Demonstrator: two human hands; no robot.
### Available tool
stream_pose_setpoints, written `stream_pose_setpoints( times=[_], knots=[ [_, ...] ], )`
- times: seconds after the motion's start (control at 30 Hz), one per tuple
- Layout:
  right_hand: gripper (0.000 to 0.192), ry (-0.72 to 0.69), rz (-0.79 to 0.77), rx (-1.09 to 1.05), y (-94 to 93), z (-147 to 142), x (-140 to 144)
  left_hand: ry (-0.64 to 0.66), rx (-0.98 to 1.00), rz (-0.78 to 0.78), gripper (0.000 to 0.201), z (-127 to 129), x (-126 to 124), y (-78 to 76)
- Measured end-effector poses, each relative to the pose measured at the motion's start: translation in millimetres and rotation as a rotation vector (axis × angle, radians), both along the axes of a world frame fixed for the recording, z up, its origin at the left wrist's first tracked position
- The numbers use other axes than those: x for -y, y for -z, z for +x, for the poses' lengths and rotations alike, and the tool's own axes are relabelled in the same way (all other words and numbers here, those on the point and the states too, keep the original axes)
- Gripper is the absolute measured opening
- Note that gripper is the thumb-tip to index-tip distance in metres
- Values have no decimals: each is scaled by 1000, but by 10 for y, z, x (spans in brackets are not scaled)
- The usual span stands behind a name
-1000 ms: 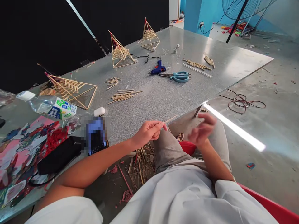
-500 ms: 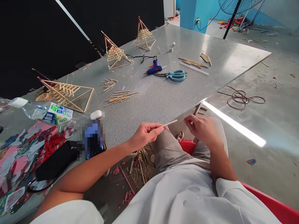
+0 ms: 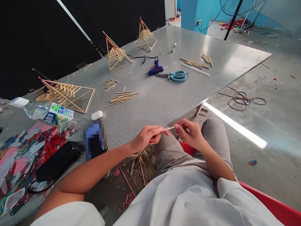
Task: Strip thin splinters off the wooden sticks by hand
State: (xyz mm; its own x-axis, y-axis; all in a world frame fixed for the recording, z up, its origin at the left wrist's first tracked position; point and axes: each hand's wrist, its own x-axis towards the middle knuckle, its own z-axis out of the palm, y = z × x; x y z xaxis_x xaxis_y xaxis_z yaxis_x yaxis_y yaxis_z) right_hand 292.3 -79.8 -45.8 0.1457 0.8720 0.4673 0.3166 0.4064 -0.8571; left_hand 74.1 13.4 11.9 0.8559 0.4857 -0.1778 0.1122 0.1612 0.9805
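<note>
Above my lap, just off the table's near edge, a thin pale wooden stick (image 3: pixel 168 128) runs between my two hands. My left hand (image 3: pixel 147 138) is closed around one end of it. My right hand (image 3: pixel 189 133) pinches the other end between thumb and fingers. On the table beyond lie a bundle of loose wooden sticks (image 3: pixel 122 98) and a smaller bunch of short sticks (image 3: pixel 109 84). Three stick-built pyramid frames stand along the back: a near frame (image 3: pixel 68 94), a middle frame (image 3: pixel 117 56) and a far frame (image 3: pixel 146 36).
A blue glue gun (image 3: pixel 155 68) and blue-handled scissors (image 3: pixel 177 76) lie mid-table. More sticks (image 3: pixel 195 62) lie farther right. At left are a plastic bottle (image 3: pixel 47 111), a white case (image 3: pixel 97 115), a black pouch (image 3: pixel 57 161) and colourful scraps (image 3: pixel 21 157). Stick offcuts (image 3: pixel 142 163) litter the floor.
My right hand has moved left and down to the stick and now grips its free end. My left hand stays nearly in place, and the stick lies slightly lower.
</note>
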Motion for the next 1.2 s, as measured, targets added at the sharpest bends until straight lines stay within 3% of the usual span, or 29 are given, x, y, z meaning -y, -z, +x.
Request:
stream_pose_setpoints(
  times=[0.27,0.43,0.7,0.93,1.1,1.2],
  knots=[
    [29,-11,6,-52,15,-34,7,-13,-22,10,34,13,-5,-6],
    [17,-31,98,-12,40,-15,-9,-40,-46,19,33,21,2,-11],
    [6,-39,241,147,9,41,-41,-114,-87,51,41,56,44,-17],
    [19,51,422,393,9,28,-50,-109,-187,159,49,44,60,-1],
    [7,1,272,269,32,2,-57,-81,-232,333,44,28,89,30],
    [13,-68,156,130,24,22,-71,-80,-248,409,41,25,82,43]
  ],
)
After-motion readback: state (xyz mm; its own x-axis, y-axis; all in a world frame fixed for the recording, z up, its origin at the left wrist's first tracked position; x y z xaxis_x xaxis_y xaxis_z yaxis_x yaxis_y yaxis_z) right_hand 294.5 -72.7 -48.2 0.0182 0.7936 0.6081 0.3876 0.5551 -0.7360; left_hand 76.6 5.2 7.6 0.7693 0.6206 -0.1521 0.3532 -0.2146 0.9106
